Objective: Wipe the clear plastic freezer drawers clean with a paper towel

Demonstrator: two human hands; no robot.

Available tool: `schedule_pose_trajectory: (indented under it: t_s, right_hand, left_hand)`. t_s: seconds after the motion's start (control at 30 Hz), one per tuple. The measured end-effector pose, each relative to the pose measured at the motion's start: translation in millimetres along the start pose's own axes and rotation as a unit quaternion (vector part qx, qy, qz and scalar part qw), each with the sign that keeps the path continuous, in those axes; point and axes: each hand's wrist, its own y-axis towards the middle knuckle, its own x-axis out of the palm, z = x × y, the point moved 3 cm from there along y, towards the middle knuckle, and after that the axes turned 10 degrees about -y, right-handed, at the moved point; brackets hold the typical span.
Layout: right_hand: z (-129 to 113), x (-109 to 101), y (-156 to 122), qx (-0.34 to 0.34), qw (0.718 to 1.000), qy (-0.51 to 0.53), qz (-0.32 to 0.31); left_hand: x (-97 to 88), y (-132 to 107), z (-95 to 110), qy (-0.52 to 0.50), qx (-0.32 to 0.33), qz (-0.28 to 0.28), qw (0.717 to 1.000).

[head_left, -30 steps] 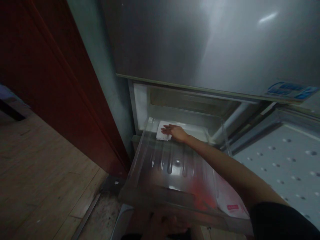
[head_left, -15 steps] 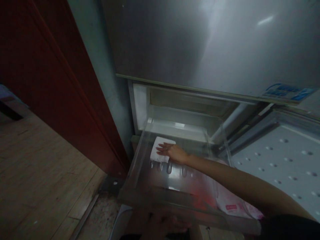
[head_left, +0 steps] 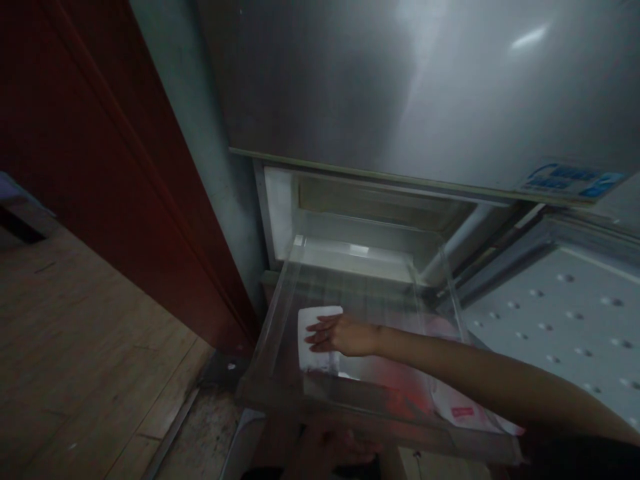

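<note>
My right hand (head_left: 336,335) lies flat, fingers spread, on a folded white cloth (head_left: 317,363), pressing it against the bottom of a clear plastic drawer (head_left: 273,347). The cloth is near the drawer's front left and could also be a paper towel. At the bottom of the view, behind and below the drawer front, part of my left hand (head_left: 353,445) shows dimly. Its fingers are too dark and blurred to make out whether it holds anything.
The drawer juts from a fridge compartment (head_left: 280,213) under a large steel door (head_left: 325,87). To the right stands an open lower door (head_left: 555,333) with a dimpled lining. Pink-and-white packaging (head_left: 463,408) shows through the drawer's right side. A red-brown door frame (head_left: 165,200) borders the left.
My right hand has slid the white cloth toward the drawer front, over the moulded ridges in its bottom. The drawer and my left hand look unmoved.
</note>
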Motion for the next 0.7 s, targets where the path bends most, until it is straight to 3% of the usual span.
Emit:
schedule_pose_trajectory:
  t_s: [0.17,0.5,0.7]
  right_hand:
    - [41,-20,-1,0.019,1.000,0.004,-0.010]
    - [125,-62,-8,0.180,0.980,-0.062,0.055]
    - [141,-66,-10,0.258,0.958,-0.076,0.096]
  left_hand:
    - [2.0,-1,3,0.005,0.006,0.007,1.000]
    - [3.9,-2,6,0.006,0.006,0.002,1.000]
    - [4.4,-2,8,0.033,-0.008,-0.020,0.999]
